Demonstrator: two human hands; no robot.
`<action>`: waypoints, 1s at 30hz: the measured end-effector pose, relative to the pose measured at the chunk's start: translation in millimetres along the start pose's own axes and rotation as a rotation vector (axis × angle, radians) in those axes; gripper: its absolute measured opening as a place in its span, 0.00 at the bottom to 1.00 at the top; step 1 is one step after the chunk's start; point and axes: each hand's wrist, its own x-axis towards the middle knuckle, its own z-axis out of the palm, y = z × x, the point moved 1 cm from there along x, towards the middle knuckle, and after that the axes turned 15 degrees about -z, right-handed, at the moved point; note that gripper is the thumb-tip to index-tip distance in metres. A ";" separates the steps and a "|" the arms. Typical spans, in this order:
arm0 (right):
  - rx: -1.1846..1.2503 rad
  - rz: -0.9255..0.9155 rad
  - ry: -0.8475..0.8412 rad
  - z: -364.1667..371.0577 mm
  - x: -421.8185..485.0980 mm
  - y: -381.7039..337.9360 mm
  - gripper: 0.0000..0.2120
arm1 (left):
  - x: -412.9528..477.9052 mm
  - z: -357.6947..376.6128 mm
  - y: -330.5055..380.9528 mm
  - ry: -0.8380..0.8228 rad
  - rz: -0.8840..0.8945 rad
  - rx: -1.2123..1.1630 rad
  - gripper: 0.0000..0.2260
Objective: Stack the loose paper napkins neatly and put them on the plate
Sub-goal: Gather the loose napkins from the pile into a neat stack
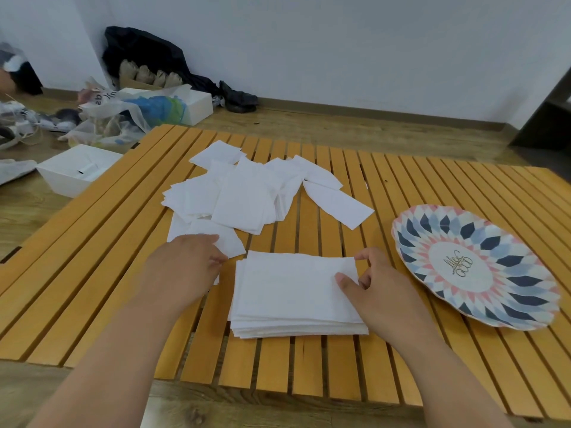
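Beside the plate [511, 304], the right hand [381, 284] pinches the stack [287, 293] at its far corner, the left hand [182, 264] grips a loose napkin [232, 242]; a tug could skew the sheets.

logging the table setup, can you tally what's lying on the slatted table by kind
neat napkin stack: 1
loose napkin heap: 1 (the sheets overlap, so they cannot be counted singly)
patterned plate: 1
total: 3
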 end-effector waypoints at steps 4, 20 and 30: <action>0.016 -0.011 0.003 -0.9 -0.1 -0.3 0.19 | 0.5 1.9 -1.7 0.062 -0.037 0.087 0.16; 0.427 -0.046 0.254 -16.1 0.6 -20.5 0.13 | -32.0 -78.8 47.7 -0.057 -0.062 -1.564 0.07; 1.475 -0.036 -0.122 -20.7 -9.3 -45.7 0.24 | -54.7 -60.6 77.1 -0.554 -0.134 -1.835 0.07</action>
